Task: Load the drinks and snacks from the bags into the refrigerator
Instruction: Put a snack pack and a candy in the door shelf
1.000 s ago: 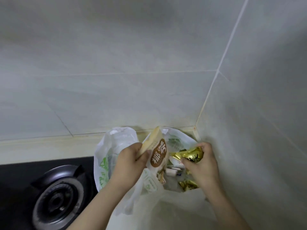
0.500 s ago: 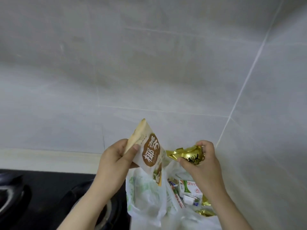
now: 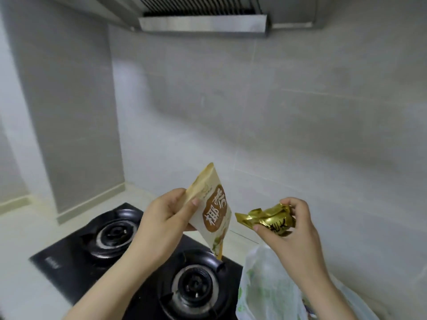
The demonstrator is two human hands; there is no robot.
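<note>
Head view looks down at two hands held up in front of a grey tiled wall (image 3: pixel 300 112). The left hand (image 3: pixel 161 225) holds a white snack packet (image 3: pixel 212 211). Its thumb lies on the front of the packet and its fingers are curled behind it. The packet has a brown oval with white letters on it. It is tilted, with one corner up high and the other corner pointing down over the stove (image 3: pixel 76 257).

The right hand (image 3: pixel 298 239) holds a shiny gold packet (image 3: pixel 270 219). Its thumb and fingers are curled round the packet and pinch it. The crinkled end of the gold packet sticks out toward the white packet. The two packets are near each other but do not touch.

A thin white plastic bag (image 3: pixel 265 285) with green marks sits low on the right, under the right hand, just beside the stove. What is inside it is too blurry to tell.

The stove is black and has two round burners. It sits on a pale desk (image 3: pixel 25 287). A metal hood (image 3: pixel 203 21) hangs high above the stove.
</note>
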